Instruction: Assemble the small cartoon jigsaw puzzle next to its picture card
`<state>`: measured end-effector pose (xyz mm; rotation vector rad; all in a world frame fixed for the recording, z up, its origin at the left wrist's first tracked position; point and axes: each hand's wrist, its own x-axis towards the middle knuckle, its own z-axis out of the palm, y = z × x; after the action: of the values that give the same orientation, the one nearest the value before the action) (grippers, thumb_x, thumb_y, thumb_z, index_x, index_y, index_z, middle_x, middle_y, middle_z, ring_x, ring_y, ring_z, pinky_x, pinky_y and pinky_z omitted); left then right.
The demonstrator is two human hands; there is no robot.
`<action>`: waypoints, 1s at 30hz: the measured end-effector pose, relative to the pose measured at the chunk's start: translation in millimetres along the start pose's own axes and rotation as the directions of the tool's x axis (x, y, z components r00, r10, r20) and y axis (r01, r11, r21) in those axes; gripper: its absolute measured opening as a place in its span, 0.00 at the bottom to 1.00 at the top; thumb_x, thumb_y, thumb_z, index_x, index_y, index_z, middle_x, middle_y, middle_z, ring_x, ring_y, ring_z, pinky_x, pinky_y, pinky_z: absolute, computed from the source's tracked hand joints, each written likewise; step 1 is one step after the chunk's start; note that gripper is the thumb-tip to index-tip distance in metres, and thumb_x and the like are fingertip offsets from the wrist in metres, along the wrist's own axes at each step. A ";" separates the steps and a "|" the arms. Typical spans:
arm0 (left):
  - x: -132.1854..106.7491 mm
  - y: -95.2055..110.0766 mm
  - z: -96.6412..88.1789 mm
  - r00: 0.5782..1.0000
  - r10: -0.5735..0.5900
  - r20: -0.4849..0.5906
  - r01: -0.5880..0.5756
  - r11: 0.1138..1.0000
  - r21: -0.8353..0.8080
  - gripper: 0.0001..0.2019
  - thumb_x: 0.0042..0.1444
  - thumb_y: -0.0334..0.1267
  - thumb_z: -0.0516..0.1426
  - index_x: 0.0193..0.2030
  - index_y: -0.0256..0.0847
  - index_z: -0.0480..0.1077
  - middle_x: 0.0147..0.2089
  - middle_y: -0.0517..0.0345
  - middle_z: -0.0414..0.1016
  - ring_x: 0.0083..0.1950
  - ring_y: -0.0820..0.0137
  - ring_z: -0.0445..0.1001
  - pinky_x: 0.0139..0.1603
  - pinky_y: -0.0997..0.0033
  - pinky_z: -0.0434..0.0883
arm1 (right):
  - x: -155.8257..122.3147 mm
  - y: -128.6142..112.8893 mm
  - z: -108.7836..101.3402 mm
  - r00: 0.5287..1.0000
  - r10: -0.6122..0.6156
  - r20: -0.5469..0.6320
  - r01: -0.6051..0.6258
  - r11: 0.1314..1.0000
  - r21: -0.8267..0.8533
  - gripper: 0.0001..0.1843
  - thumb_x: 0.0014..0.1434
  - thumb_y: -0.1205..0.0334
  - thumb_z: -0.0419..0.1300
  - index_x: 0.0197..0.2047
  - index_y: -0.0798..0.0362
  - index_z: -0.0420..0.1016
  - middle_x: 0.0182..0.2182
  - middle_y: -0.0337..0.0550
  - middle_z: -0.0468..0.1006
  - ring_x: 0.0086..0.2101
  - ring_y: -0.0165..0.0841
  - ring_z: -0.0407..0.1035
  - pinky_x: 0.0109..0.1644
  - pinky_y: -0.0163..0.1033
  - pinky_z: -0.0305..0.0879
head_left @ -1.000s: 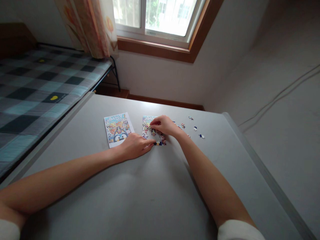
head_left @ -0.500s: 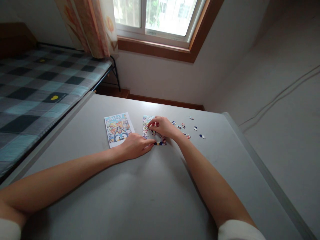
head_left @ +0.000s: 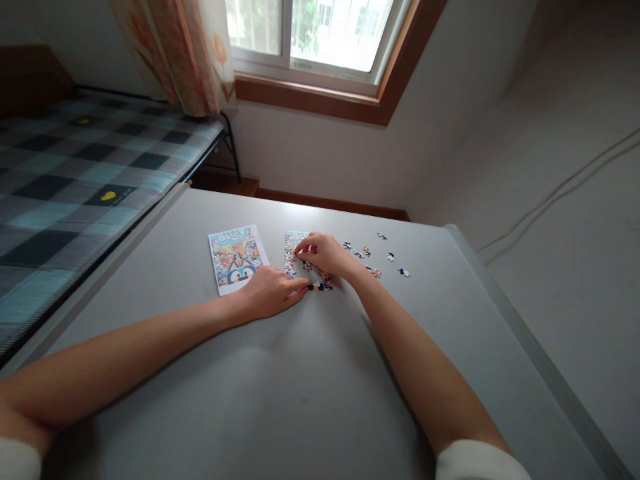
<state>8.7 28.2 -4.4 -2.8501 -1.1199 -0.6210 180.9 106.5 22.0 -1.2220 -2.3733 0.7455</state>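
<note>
The grey tabletop (head_left: 310,387) spreads out before me, with a checked bed (head_left: 100,153) beyond its left edge and a window (head_left: 320,37) above its far side. Toward that far side lies a printed sheet (head_left: 231,257), its BLUEY lettering away from me and a big blue cartoon head at the near end. Just to the right of it, a partly joined jigsaw puzzle (head_left: 290,248) lies flat under my fingers, a gap showing grey in its middle. Its pale-blue edge points to the window and its dark pieces face me; the long axis appears to run away from me, though my right hand covers too much for me to be certain. I judge it light, thin and stiff in each piece but weak at the joins, best steadied flat with fingertips along the border, since lifting one side could pull it apart. My hands work near each other without touching: the left hand (head_left: 270,291) rests a straight forefinger on the puzzle's near edge, gripping nothing that shows, while the right hand (head_left: 327,253) arches over the far part, thumb and forefinger tips close together, and whether they pinch a piece I cannot tell. Smallest of all, loose pieces (head_left: 359,254) lie scattered to the right, some clustered beside my right wrist, likely easy to slide and best picked up by their edges
</note>
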 end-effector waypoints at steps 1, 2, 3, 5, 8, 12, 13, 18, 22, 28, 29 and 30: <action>0.0 -0.1 -0.1 1.000 0.003 -0.001 -0.003 1.000 0.000 0.15 0.64 0.42 0.48 0.44 0.47 0.76 0.21 0.59 0.73 0.20 0.73 0.69 0.24 0.76 0.60 | 0.0 0.2 0.5 1.000 -0.002 -0.002 0.002 1.000 0.004 0.08 0.54 0.69 0.61 0.35 0.53 0.81 0.32 0.42 0.73 0.29 0.26 0.65 0.37 0.32 0.62; 0.0 -0.2 -0.1 1.000 0.006 -0.002 -0.006 1.000 0.003 0.15 0.64 0.41 0.48 0.44 0.47 0.76 0.21 0.60 0.73 0.20 0.73 0.69 0.24 0.76 0.60 | 0.0 0.5 0.7 1.000 -0.003 -0.003 0.003 1.000 0.009 0.08 0.54 0.69 0.61 0.35 0.53 0.81 0.32 0.42 0.73 0.29 0.26 0.65 0.37 0.32 0.62; -0.1 -0.3 0.0 1.000 0.007 -0.001 -0.007 1.000 0.007 0.15 0.64 0.41 0.48 0.44 0.47 0.76 0.21 0.60 0.73 0.20 0.73 0.69 0.24 0.76 0.60 | 0.0 0.9 0.7 1.000 -0.006 -0.002 0.006 1.000 0.016 0.07 0.54 0.69 0.61 0.35 0.53 0.81 0.32 0.42 0.73 0.29 0.26 0.65 0.36 0.32 0.62; -0.2 -0.3 0.5 1.000 0.007 0.000 -0.007 1.000 0.023 0.15 0.64 0.41 0.48 0.44 0.48 0.76 0.21 0.59 0.74 0.20 0.73 0.70 0.24 0.76 0.59 | 0.0 2.5 -0.5 1.000 -0.013 -0.004 0.013 0.999 0.037 0.07 0.54 0.68 0.61 0.35 0.54 0.80 0.32 0.41 0.74 0.29 0.26 0.65 0.36 0.32 0.62; -0.4 -0.3 1.6 1.000 0.002 -0.004 -0.001 0.999 0.043 0.14 0.64 0.41 0.49 0.44 0.49 0.76 0.21 0.59 0.75 0.21 0.71 0.71 0.23 0.75 0.59 | 0.3 7.0 -5.2 0.999 -0.011 -0.050 0.014 0.998 0.057 0.07 0.54 0.67 0.61 0.36 0.55 0.80 0.32 0.42 0.75 0.30 0.27 0.66 0.36 0.33 0.62; -1.0 -0.3 2.5 1.000 0.001 -0.014 -0.001 1.000 0.022 0.14 0.64 0.42 0.49 0.44 0.49 0.76 0.21 0.59 0.74 0.20 0.72 0.70 0.24 0.75 0.59 | 1.1 16.2 -10.2 0.987 -0.002 -0.162 0.009 0.999 0.038 0.08 0.54 0.69 0.59 0.35 0.54 0.79 0.32 0.43 0.78 0.30 0.28 0.66 0.37 0.35 0.62; -1.1 -0.4 2.5 1.000 0.004 -0.017 -0.003 1.000 0.017 0.15 0.64 0.42 0.49 0.45 0.49 0.76 0.21 0.59 0.74 0.19 0.72 0.70 0.24 0.76 0.59 | 1.2 18.6 -10.2 0.984 -0.005 -0.179 0.012 0.999 0.038 0.08 0.55 0.69 0.58 0.34 0.55 0.79 0.31 0.43 0.78 0.30 0.28 0.66 0.38 0.35 0.62; -1.3 -1.0 2.0 1.000 0.002 -0.019 -0.002 1.000 0.007 0.14 0.63 0.42 0.50 0.46 0.48 0.76 0.21 0.59 0.74 0.19 0.73 0.69 0.24 0.77 0.59 | 0.4 28.2 -6.4 0.986 -0.016 -0.167 0.025 0.998 0.054 0.06 0.55 0.66 0.60 0.34 0.55 0.79 0.29 0.42 0.77 0.29 0.28 0.65 0.36 0.34 0.61; -1.1 -0.9 1.8 1.000 0.001 -0.023 -0.001 1.000 -0.004 0.15 0.64 0.42 0.49 0.45 0.48 0.76 0.21 0.59 0.74 0.19 0.73 0.69 0.24 0.77 0.61 | -0.3 29.9 -5.5 0.987 -0.042 -0.155 0.051 0.997 0.052 0.06 0.54 0.63 0.62 0.33 0.55 0.79 0.29 0.41 0.75 0.28 0.27 0.64 0.35 0.33 0.61; -1.1 -0.6 2.4 1.000 0.009 -0.021 -0.008 1.000 0.021 0.14 0.64 0.42 0.49 0.45 0.48 0.76 0.21 0.59 0.75 0.20 0.73 0.70 0.23 0.77 0.61 | 0.4 28.2 -5.3 0.985 -0.063 -0.158 0.067 0.998 0.021 0.04 0.53 0.64 0.64 0.31 0.56 0.78 0.27 0.39 0.73 0.27 0.27 0.63 0.33 0.33 0.60; -1.1 -0.7 2.6 1.000 0.008 -0.022 -0.007 1.000 0.024 0.14 0.64 0.42 0.49 0.45 0.48 0.76 0.21 0.59 0.75 0.20 0.73 0.70 0.23 0.77 0.61 | 0.5 28.2 -5.1 0.985 -0.067 -0.158 0.070 0.997 0.019 0.04 0.53 0.64 0.64 0.31 0.56 0.79 0.27 0.39 0.73 0.27 0.26 0.63 0.33 0.33 0.60; -1.2 -0.8 2.9 1.000 0.007 -0.024 -0.006 1.000 0.025 0.14 0.64 0.42 0.49 0.46 0.49 0.76 0.21 0.59 0.75 0.20 0.73 0.71 0.23 0.77 0.61 | 0.5 28.3 -5.0 0.985 -0.070 -0.157 0.074 0.997 0.017 0.03 0.53 0.65 0.64 0.31 0.56 0.79 0.26 0.39 0.73 0.27 0.26 0.63 0.33 0.33 0.60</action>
<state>8.3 28.6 -7.6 -2.8165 -1.1060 -0.6352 201.2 122.1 8.9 -1.1355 -2.2623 0.6276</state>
